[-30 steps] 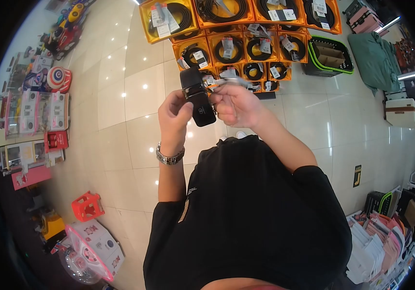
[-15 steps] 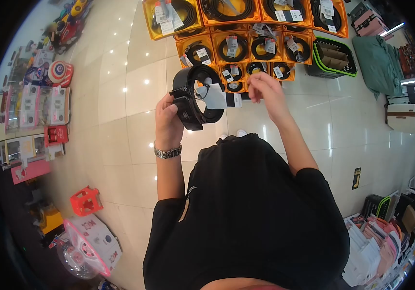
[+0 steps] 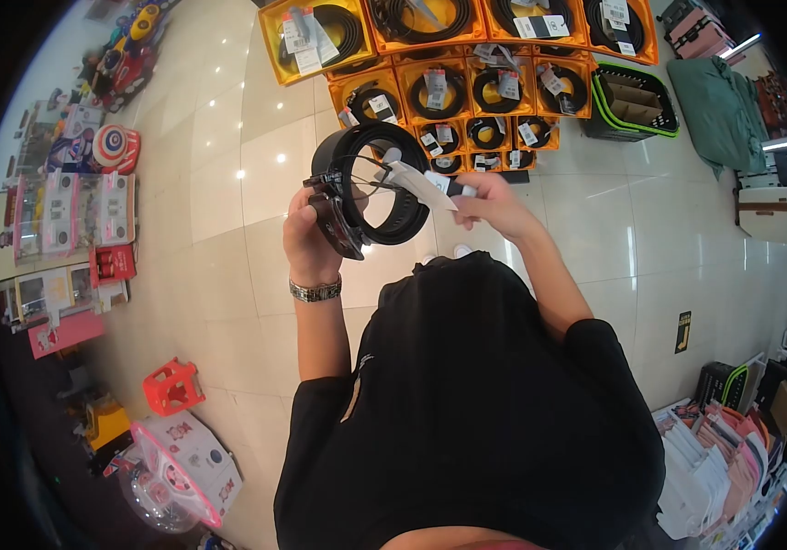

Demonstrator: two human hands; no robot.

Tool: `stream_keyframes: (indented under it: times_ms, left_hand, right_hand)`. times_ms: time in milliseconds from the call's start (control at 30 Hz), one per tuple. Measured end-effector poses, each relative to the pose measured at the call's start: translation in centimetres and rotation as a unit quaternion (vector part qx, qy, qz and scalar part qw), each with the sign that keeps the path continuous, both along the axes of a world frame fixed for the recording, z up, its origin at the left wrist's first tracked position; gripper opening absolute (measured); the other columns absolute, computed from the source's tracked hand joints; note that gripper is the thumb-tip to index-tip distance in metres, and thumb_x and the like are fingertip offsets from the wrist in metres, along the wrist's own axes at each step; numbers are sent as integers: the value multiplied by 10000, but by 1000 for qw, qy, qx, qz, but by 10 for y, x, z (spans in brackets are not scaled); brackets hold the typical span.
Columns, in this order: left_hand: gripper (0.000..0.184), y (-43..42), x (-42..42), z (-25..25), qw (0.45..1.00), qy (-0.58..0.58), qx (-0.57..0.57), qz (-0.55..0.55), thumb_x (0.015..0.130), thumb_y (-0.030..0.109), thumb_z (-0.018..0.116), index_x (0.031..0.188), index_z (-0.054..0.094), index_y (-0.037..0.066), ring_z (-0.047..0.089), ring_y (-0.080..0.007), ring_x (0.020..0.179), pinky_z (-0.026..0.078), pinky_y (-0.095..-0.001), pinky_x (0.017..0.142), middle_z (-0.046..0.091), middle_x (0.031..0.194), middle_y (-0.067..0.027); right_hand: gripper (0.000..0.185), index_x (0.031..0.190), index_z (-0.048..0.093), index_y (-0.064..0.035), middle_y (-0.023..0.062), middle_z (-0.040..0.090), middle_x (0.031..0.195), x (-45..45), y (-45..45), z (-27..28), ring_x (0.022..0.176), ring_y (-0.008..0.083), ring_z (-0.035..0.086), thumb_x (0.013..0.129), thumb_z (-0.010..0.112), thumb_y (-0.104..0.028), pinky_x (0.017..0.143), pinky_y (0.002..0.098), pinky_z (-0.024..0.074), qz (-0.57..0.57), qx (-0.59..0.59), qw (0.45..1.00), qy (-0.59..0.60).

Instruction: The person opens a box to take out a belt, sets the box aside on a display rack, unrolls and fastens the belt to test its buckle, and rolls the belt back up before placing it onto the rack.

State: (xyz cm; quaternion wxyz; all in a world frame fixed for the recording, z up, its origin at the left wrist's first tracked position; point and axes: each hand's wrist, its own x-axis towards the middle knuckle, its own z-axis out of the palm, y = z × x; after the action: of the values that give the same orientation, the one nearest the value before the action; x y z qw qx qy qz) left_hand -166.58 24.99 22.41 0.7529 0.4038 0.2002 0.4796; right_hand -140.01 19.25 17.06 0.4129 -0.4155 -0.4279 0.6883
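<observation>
A coiled black belt is held up in front of me, its dark buckle on the left side of the coil. My left hand, with a metal watch on the wrist, is closed around the buckle end. White and black paper tags hang from the belt on a thin cord, stretched out to the right. My right hand pinches the tags at their outer end, fingers closed. Its fingertips partly cover the tag ends.
Ahead stands a tiered display of orange boxes with coiled, tagged belts. Right of it are a black and green basket and a green cloth-covered heap. A red stool stands at lower left; toy boxes line the left side.
My right hand has moved down and left from free air and taken hold of the tags. The tags are now pulled out rightward, and the belt has turned slightly in my left hand.
</observation>
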Motion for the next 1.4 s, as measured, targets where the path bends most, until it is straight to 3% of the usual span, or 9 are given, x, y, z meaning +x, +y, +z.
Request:
stream_keyframes:
  times_ms: [167,400,600,667,833,1067,1133,1333,1400]
  left_hand:
    - [598,-4,8,5,1000,12,4,12,720,411,662,1001,544,-104,530,-148,665,429,-241,583,590,798,-123]
    - [651,-1,22,18,999,41,24,-7,720,420,669,1086,523,-99,621,-173,766,515,-247,665,634,901,-153]
    - [619,24,31,19,994,-19,32,-104,766,360,662,1151,497,-96,647,-195,887,535,-296,792,618,1054,-157]
    - [571,26,49,23,1000,15,-2,-3,769,433,617,992,531,-86,475,-150,681,376,-254,567,548,824,-86]
    - [431,40,82,42,997,-53,-60,2,888,316,513,1188,449,14,598,-190,901,494,-305,755,607,962,-122]
    - [174,88,114,43,991,64,92,67,997,134,356,1156,400,80,625,-213,990,531,-360,827,616,1101,-194]
    - [180,95,128,53,974,128,120,144,968,121,461,1133,503,63,518,-39,760,416,-207,644,615,886,-17]
    - [296,121,150,84,919,183,255,238,934,199,545,1178,565,32,512,-45,779,409,-185,667,601,907,-27]
    - [333,143,152,90,814,300,374,329,887,246,611,1154,599,48,527,-91,843,434,-218,694,552,962,-59]
  right_hand:
    - [118,786,585,-45,-5,567,657,-4,0,41,624,48,509,830,660,-124,572,209,386,-117,125,982,-82]
    - [336,963,552,-41,78,601,761,-23,33,65,666,163,574,759,726,-243,640,292,459,-264,280,889,-248]
    - [401,1100,580,2,171,669,861,-8,49,79,732,278,656,762,686,-185,682,309,492,-191,292,881,-319]
    - [375,1064,598,13,208,660,810,-3,53,89,740,337,665,759,685,-186,658,349,507,-211,277,874,-340]
    - [314,1017,630,-6,198,671,840,20,72,109,790,343,660,766,668,-191,712,370,509,-233,246,862,-377]
    - [380,1013,614,41,244,647,901,59,116,127,874,401,620,763,655,-242,758,419,491,-275,281,779,-488]
    - [382,997,614,44,249,644,883,68,129,138,850,413,617,763,653,-255,749,428,492,-270,285,772,-500]
    - [379,959,623,39,250,642,855,90,185,152,842,409,620,770,635,-289,779,447,491,-293,373,681,-558]
    - [360,941,624,35,240,646,843,92,202,160,826,402,626,771,624,-282,772,447,498,-329,384,649,-569]
